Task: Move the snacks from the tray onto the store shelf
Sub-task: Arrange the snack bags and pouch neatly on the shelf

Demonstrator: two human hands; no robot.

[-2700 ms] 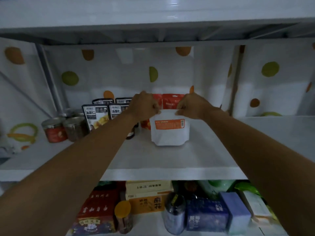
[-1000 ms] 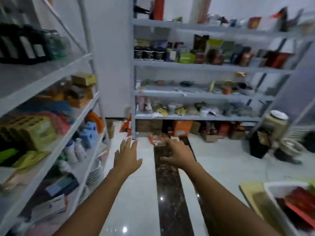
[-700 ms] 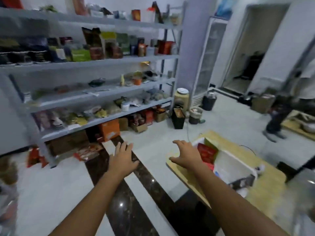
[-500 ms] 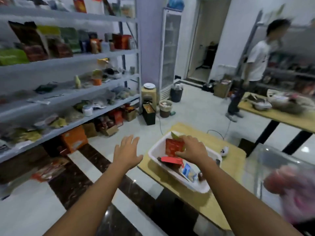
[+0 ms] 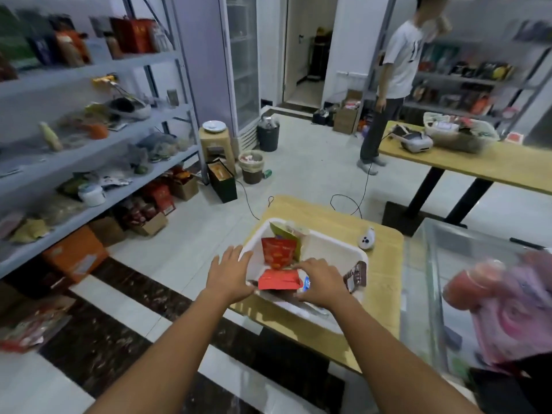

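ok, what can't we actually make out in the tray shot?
Head view only:
- Right hand covers whatever it touches in the white tray; grip unclear.
- Blue packet: mostly hidden by that hand and the flat red packet.
- Print on the upright red packet: too blurred.
- Left hand: at the tray's rim, contact uncertain.
- Tray's near wall: behind both wrists.

No readable text anywhere: print on the red snack pouches (image 5: 280,254) in the white tray (image 5: 328,246) and on shelf goods too blurred.
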